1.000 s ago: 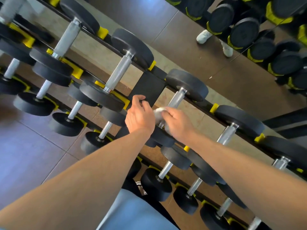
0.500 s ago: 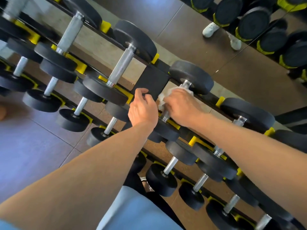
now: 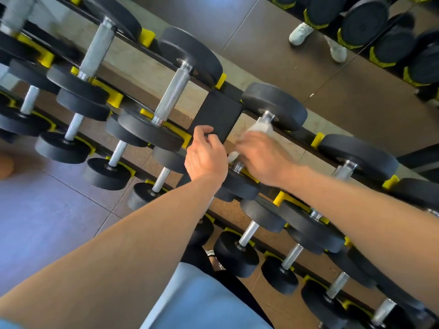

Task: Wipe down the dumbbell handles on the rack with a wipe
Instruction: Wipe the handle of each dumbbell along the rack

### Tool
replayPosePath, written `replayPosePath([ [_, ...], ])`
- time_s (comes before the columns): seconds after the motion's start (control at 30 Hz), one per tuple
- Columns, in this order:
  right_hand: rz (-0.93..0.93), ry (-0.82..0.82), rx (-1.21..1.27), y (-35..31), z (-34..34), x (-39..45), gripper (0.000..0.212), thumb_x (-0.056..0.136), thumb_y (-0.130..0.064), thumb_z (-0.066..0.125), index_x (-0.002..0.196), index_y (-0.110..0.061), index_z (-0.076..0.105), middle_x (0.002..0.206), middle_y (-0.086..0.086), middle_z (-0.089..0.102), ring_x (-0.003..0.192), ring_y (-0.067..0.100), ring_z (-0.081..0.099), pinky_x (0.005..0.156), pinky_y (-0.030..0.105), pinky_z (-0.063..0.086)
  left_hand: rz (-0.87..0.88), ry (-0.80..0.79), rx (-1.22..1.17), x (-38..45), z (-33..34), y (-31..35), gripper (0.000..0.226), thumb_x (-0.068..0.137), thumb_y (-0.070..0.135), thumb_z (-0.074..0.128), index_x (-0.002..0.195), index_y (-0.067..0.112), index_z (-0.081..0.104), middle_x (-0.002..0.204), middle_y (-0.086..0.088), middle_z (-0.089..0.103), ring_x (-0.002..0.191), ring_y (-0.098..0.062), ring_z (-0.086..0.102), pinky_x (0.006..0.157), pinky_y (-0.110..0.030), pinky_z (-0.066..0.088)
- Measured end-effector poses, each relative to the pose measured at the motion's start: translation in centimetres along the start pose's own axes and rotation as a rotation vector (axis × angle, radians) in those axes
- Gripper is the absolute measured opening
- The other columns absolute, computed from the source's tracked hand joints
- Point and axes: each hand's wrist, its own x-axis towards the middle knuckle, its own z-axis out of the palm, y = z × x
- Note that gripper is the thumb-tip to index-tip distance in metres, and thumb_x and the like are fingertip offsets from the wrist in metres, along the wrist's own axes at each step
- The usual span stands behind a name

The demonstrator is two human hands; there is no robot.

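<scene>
Running across the view on a slant, the rack (image 3: 221,115) carries rows of black dumbbells on yellow cradles (image 3: 114,97), upper row above a lower row. Mirror (image 3: 356,103) behind it reflects more dumbbells and white shoes (image 3: 300,33). Grey tiled floor (image 3: 35,222) at left. Both bare forearms reach in from the bottom. Dumbbell being cleaned (image 3: 273,106) sits on the upper row just right of the rack's black centre plate. Left hand (image 3: 205,157) grips the lower edge of that plate, fingers curled over it. Right hand (image 3: 263,157), blurred, clasps a white wipe (image 3: 257,129) wrapped around that dumbbell's metal handle, wipe showing above the fingers near the far weight.
</scene>
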Motion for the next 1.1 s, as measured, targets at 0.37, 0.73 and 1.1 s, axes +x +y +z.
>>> replayPosePath([
  [0.37, 0.04, 0.519, 0.153, -1.9, -4.4, 2.3, 0.032, 0.103, -0.015, 0.047, 0.131, -0.01, 0.062, 0.125, 0.004, 0.068, 0.12, 0.017, 0.062, 0.105, 0.027, 0.047, 0.0, -0.015, 0.01, 0.0, -0.2, 0.2, 0.026, 0.1, 0.028, 0.035, 0.117, 0.032, 0.054, 0.073, 0.013, 0.057, 0.066, -0.009, 0.058, 0.068, -0.04, 0.055],
  [0.73, 0.547, 0.107, 0.901, -5.7, -0.6, -3.3, 0.028, 0.105, -0.018, 0.045, 0.115, -0.02, 0.071, 0.111, -0.007, 0.07, 0.101, -0.004, 0.062, 0.088, 0.019, 0.047, 0.043, -0.053, 0.044, -0.1, -0.6, 0.1, 0.025, 0.1, 0.027, 0.034, 0.115, 0.032, 0.054, 0.081, 0.014, 0.054, 0.078, -0.015, 0.058, 0.079, -0.046, 0.055],
  [1.1, 1.6, 0.836, 1.371, -3.4, -3.4, 3.1, 0.029, 0.105, -0.039, 0.042, 0.11, -0.016, 0.059, 0.096, 0.005, 0.063, 0.087, 0.024, 0.059, 0.07, 0.031, 0.047, 0.061, -0.11, 0.084, 0.0, -0.7, 0.2, 0.026, 0.103, 0.026, 0.032, 0.118, 0.029, 0.053, 0.071, 0.018, 0.048, 0.071, -0.016, 0.054, 0.075, -0.041, 0.054],
])
